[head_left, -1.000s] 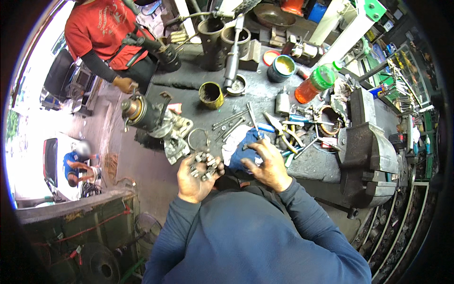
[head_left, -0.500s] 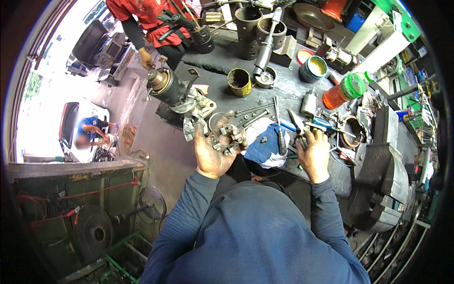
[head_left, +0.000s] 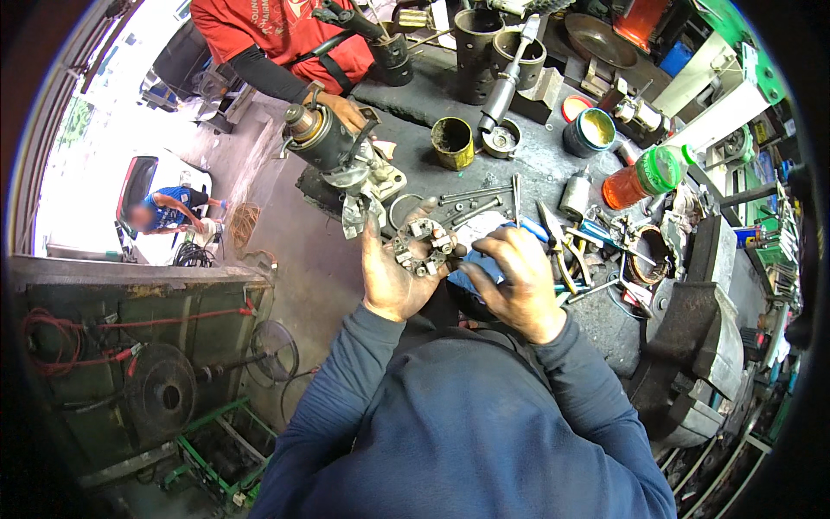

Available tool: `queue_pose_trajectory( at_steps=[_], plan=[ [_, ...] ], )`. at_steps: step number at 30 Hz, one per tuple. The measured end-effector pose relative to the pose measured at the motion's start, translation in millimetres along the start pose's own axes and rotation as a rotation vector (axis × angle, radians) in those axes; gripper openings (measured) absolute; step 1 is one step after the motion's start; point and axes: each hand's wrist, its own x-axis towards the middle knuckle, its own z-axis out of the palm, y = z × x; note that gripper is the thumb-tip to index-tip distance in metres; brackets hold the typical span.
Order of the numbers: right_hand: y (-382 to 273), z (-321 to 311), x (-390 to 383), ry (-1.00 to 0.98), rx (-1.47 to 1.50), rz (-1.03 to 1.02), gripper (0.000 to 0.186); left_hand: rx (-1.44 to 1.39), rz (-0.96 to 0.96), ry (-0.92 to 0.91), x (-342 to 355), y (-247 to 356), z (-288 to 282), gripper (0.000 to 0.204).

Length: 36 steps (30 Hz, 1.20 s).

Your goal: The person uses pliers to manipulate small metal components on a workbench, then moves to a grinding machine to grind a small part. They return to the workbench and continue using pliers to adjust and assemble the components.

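My left hand [head_left: 391, 275] holds a ring-shaped metal brush holder [head_left: 422, 247], palm up, with its blocky metal pieces facing me. Close by on the right, my right hand [head_left: 520, 281] hovers over a blue cloth [head_left: 482, 266] and hides much of it. Its fingers are bent, with thumb and forefinger apart and nothing visible between them. Beyond the hands, bolts [head_left: 471, 212] and a screwdriver [head_left: 517, 201] lie on the bench. Pliers [head_left: 560, 246] rest to the right of my right hand.
A starter motor [head_left: 328, 143] stands at the bench's left edge, a co-worker's hand [head_left: 346, 112] behind it. Farther back are a yellow can [head_left: 452, 144], a grease tub [head_left: 590, 131] and an orange-filled bottle [head_left: 635, 180]. A large vise [head_left: 696, 329] sits at the right.
My right hand has moved left from the pliers to beside the brush holder. My left hand keeps hold of it. The co-worker has leaned in, a hand now behind the starter motor.
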Motion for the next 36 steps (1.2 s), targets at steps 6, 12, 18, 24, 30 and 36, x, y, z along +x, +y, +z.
queue_pose_trajectory(
  at_steps=[6, 12, 18, 24, 30, 36],
  plan=[
    [-10, 32, 13, 0.070, -0.115, -0.103, 0.023, -0.069, 0.051, -0.043, -7, 2, 10, 0.080],
    [-29, 48, 19, 0.154, -0.041, -0.080, 0.024, -0.048, 0.093, -0.047, -12, 18, -7, 0.074],
    [-38, 45, 25, 0.220, 0.127, 0.034, 0.027, -0.025, 0.048, -0.072, -13, 49, -17, 0.070],
    [-43, 59, -3, 0.163, 0.106, 0.239, 0.022, -0.018, -0.087, -0.147, -16, 69, -41, 0.085],
    [-44, 76, -32, 0.150, 0.099, 0.336, 0.018, -0.074, -0.168, -0.177, -18, 71, -53, 0.087],
    [-41, 74, -40, 0.165, 0.111, 0.350, 0.017, -0.013, -0.148, -0.151, -17, 71, -50, 0.086]
  ],
)
